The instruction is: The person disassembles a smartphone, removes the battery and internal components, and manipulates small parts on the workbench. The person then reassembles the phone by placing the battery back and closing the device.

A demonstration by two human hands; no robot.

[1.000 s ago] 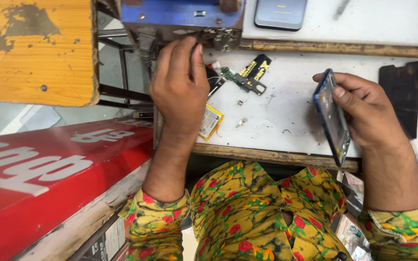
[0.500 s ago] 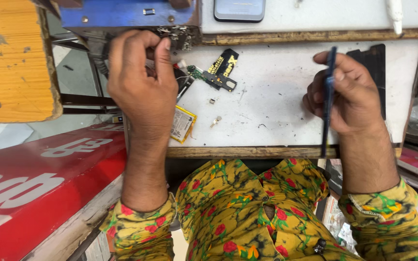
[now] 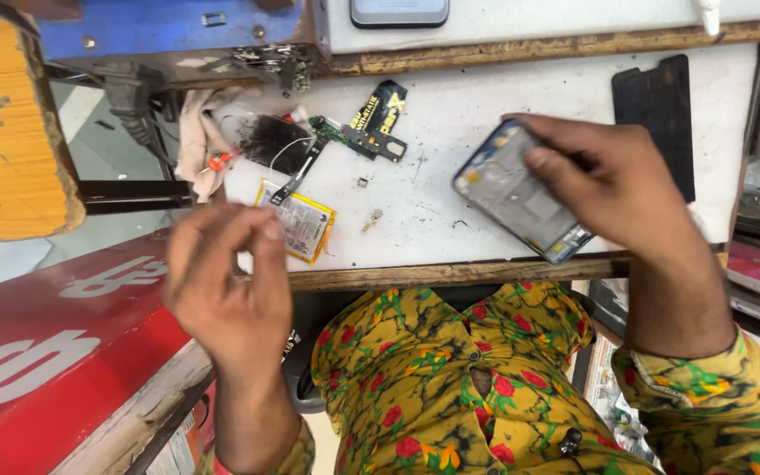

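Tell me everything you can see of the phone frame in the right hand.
The phone frame is a flat rectangle with rounded corners and a blue rim, its open side facing up. The inside looks grey and metallic, with pale panels and small parts near its lower end. It lies tilted over the white worktop, near the front edge. The right hand grips its right side, fingers reaching across the top. Whether it rests on the worktop is unclear.
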